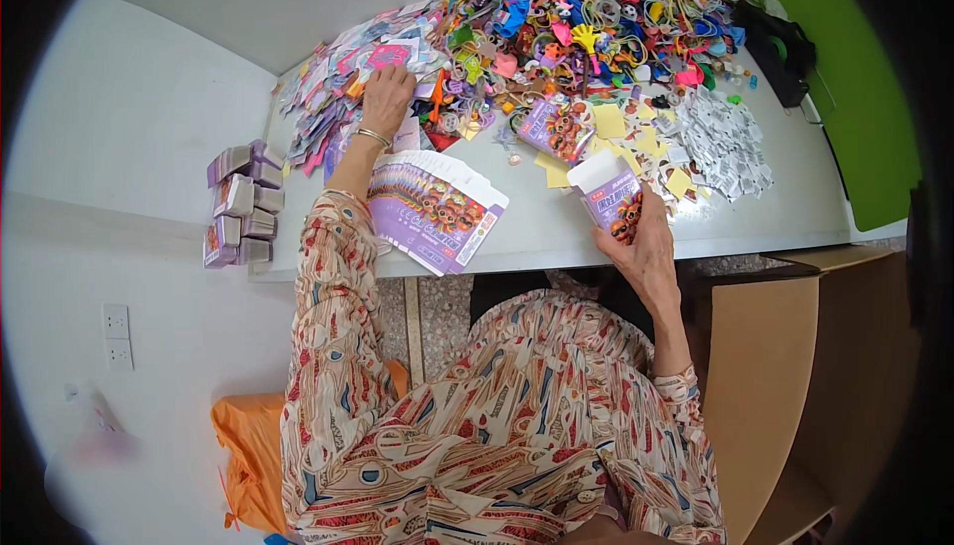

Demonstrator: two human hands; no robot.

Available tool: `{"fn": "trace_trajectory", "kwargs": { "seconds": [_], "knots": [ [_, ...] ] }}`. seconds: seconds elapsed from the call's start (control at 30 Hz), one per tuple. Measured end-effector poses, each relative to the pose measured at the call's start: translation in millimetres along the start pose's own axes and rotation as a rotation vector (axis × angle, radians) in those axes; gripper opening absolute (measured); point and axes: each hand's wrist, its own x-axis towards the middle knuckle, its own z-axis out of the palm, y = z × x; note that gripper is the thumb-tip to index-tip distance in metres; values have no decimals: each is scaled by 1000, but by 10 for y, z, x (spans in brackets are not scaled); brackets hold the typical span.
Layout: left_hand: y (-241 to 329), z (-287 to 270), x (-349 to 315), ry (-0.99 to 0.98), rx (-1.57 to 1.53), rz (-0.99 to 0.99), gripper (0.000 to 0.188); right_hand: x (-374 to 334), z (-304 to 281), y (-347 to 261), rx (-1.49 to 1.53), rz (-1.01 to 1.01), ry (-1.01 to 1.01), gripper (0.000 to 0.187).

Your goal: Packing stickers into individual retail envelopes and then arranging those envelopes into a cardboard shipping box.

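A grey table (755,217) fills the upper middle of the view. Its far half carries a broad heap of small colourful toys (596,18), spreading left into a pile of flat printed cards (328,88). To the right of the heap lies a patch of small white packets (725,143), with yellow slips (608,121) scattered near it. A brown carton (765,366) stands under the table's right end, and an orange bag (248,436) sits on the floor at the left. A fan of flattened purple boxes (437,209) lies on the table's near edge. A stack of filled purple boxes (241,205) sits at the table's left end. Another purple box (556,128) lies at the foot of the toy heap.

The right hand (646,252) holds an upright purple box (608,192) just above the near edge, fingers wrapped round its lower part. The left hand (386,98) reaches to the card pile, palm down, fingers slightly spread and resting on the cards; whether it grips one cannot be told.
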Motion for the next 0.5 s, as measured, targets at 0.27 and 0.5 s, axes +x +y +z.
{"fn": "trace_trajectory", "kwargs": {
  "seconds": [0.27, 0.5],
  "knots": [
    [-7, 164, 41, 33, -234, -112, 15, -2, 20, 3, -24, 11, 18, 80],
    [-147, 109, 13, -10, -178, -155, 11, -15, 45, 17, -23, 21, 13, 79]
  ]
}}
